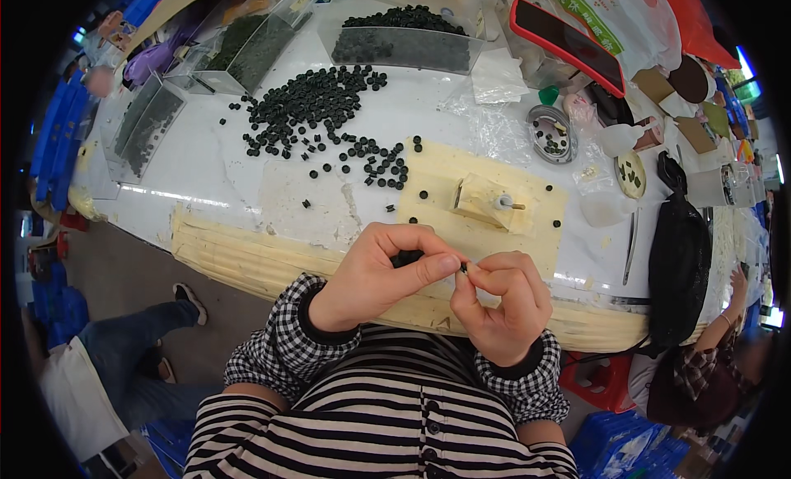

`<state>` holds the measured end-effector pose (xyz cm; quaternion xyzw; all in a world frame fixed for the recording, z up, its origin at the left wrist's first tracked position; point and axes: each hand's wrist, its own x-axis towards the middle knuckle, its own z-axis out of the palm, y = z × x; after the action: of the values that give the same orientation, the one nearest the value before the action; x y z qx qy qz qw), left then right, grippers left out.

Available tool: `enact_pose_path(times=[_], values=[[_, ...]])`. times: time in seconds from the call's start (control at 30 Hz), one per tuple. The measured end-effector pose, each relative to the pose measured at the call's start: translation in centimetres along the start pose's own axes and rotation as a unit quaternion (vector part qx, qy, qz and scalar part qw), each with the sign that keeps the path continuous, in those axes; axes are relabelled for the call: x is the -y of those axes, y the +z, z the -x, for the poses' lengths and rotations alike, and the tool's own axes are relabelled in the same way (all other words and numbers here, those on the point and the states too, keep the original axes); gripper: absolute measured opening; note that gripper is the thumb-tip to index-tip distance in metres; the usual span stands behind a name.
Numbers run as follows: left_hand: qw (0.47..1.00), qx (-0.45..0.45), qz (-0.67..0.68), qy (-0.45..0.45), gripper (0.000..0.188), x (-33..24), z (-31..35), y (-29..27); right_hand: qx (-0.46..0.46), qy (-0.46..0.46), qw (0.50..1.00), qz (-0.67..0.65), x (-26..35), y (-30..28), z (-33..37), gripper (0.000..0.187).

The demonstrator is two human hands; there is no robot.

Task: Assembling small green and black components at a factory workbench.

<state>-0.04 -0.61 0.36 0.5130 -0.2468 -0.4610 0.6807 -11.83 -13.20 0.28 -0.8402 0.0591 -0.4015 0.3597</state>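
Observation:
My left hand (pixel 394 269) is closed, its thumb and forefinger pinched together. Small black spool-shaped parts (pixel 405 257) show in the curl of its fingers. The fingertips of my right hand (pixel 504 302), also closed in a pinch, meet those of the left. Between the two pinches a tiny dark piece (pixel 464 268) peeps out, too small to name. Just beyond my hands, a tape-covered block with a grey knob and a brass-coloured pin (pixel 504 203) stands on a yellowish pad (pixel 428 162). A few black parts lie on that pad.
A heap of black spool-shaped parts (pixel 301 108) spreads over the white table (pixel 222 170). Clear bins (pixel 400 50) stand behind it. To the right lie a red-edged phone (pixel 568 46), a coil (pixel 552 134), a black bag (pixel 680 256) and tweezers (pixel 631 248). Other people sit at both sides.

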Motion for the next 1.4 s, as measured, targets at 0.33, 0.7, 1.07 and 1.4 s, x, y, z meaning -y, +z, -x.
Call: enact_pose_path(times=[0.33, 0.7, 1.07, 1.4], values=[[0.831, -0.123, 0.542, 0.009, 0.025, -1.6, 1.2, -3.4, 0.131, 0.125, 0.98, 0.079, 0.3, 0.7, -0.5, 0.014], [0.881, -0.116, 0.455, -0.06, 0.039, -1.8, 2.1, -0.9, 0.054, 0.03, 0.996, 0.068, 1.4, 0.8, -1.5, 0.034], [0.905, -0.037, 0.412, -0.101, 0.045, -1.4, 1.6, 1.6, 0.09, -0.002, 0.992, 0.084, 1.5, -0.4, -1.3, 0.033], [0.926, -0.022, 0.335, -0.173, 0.02, -0.3, 0.8, 2.3, 0.004, 0.056, 0.998, -0.016, 0.6, -1.4, -0.9, 0.031]])
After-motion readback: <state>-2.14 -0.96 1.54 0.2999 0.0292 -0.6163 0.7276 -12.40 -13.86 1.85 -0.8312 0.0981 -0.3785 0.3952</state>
